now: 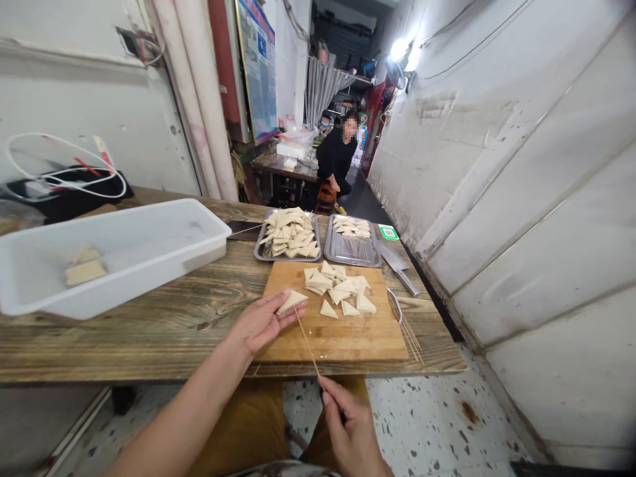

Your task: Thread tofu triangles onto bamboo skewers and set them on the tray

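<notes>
My left hand (263, 324) holds a pale tofu triangle (292, 302) between thumb and fingers, above the left part of a wooden cutting board (288, 344). In my right hand (350, 424), a thin wooden skewer (309, 344) is pinched near its lower end. The skewer's far tip meets the near edge of the triangle; how deep it goes in I cannot tell. More loose tofu triangles (342, 289) lie in a heap on the board, beyond and to the right of my left hand.
Behind the board stand a metal tray (257, 254) piled with skewered triangles and another tray (342, 255) with fewer. A cleaver (397, 265) and spare skewers (411, 338) lie right. A white plastic tub (199, 232) holds tofu pieces at left. A person (338, 152) sits farther back.
</notes>
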Motion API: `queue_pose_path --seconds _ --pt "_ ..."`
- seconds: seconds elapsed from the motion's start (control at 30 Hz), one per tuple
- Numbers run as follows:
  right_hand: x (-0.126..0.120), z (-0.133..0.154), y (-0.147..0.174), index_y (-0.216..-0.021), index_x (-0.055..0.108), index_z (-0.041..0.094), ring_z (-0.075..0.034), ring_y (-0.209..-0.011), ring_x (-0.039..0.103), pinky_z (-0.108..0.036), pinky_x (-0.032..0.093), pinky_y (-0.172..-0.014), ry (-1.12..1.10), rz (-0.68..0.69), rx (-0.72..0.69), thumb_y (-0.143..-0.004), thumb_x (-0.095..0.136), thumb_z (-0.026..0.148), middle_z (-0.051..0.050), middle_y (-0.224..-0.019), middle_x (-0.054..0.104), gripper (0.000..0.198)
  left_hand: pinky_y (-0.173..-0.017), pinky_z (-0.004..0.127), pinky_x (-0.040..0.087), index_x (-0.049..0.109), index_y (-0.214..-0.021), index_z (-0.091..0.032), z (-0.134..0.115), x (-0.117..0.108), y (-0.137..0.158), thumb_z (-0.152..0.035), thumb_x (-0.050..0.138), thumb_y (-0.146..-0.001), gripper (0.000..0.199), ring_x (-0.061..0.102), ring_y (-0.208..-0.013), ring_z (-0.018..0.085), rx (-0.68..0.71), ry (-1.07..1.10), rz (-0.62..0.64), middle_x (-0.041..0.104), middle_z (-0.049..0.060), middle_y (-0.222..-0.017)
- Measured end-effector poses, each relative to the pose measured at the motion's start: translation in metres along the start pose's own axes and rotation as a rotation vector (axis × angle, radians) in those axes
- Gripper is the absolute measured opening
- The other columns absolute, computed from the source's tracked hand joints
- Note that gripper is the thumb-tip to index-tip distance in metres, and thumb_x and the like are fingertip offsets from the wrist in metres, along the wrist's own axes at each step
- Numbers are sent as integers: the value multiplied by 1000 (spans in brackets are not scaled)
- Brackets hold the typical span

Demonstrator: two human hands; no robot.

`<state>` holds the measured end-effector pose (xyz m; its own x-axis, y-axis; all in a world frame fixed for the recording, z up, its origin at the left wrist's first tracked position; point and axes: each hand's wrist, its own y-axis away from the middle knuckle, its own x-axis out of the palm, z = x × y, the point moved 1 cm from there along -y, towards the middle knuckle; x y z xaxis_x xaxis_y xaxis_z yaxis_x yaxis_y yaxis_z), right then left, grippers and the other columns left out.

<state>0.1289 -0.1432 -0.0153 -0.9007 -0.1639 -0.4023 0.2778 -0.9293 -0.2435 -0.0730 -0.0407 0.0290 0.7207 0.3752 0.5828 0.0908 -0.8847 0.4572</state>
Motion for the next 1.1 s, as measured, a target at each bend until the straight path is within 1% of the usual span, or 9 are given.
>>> queue_pose_path --seconds 0.17,0.37,0.6,0.8,0.93,1.1 --pt "3 -3 3 -111 66 19 -20 -95 66 -26 51 -86 -8 -41 1 -91 47 24 -8 -104 69 29 -77 35 57 60 -85 -5 2 4 4 -6 51 -82 10 67 -85 24 -14 10 -4 68 16 -89" --pt "6 -3 5 -111 66 18 -20 -94 66 -26 52 -85 14 -54 20 -92 46 27 -8 -102 69 30 -78 36 57 61 -86 -5 2 9 9 -5 52 -82 10 67 -88 25 -18 14 -13 68 16 -91" --pt "9 -3 5 -112 66 19 -20 -92 67 -26 53 -83 18 -92 -19 -92 44 28 -8 -102 69 31 -80 37 56 61 -90 -6 7 10 11 -5 52 -81 12 67 -88 25 -52 34 -14 68 16 -93" --pt "9 2 4 -114 65 18 -19 -93 66 -24 52 -83 40 -101 -22 -92 43 27 -8 -102 69 31 -80 37 57 61 -87 -4 8 13 13 -4 52 -81 11 67 -87 26 -53 46 -35 68 16 -93" --pt "8 6 2 -113 65 18 -20 -90 67 -24 54 -80 59 -112 -63 -92 44 27 -9 -100 70 31 -79 36 57 61 -87 -5 9 14 14 -4 53 -80 11 66 -88 26 -58 45 -26 68 16 -94" --pt "9 6 3 -114 64 19 -20 -92 67 -26 54 -81 78 -131 -75 -92 43 27 -9 -102 69 32 -81 35 56 62 -88 -5 11 14 15 -6 53 -81 11 66 -90 25 -78 35 10 69 16 -93"
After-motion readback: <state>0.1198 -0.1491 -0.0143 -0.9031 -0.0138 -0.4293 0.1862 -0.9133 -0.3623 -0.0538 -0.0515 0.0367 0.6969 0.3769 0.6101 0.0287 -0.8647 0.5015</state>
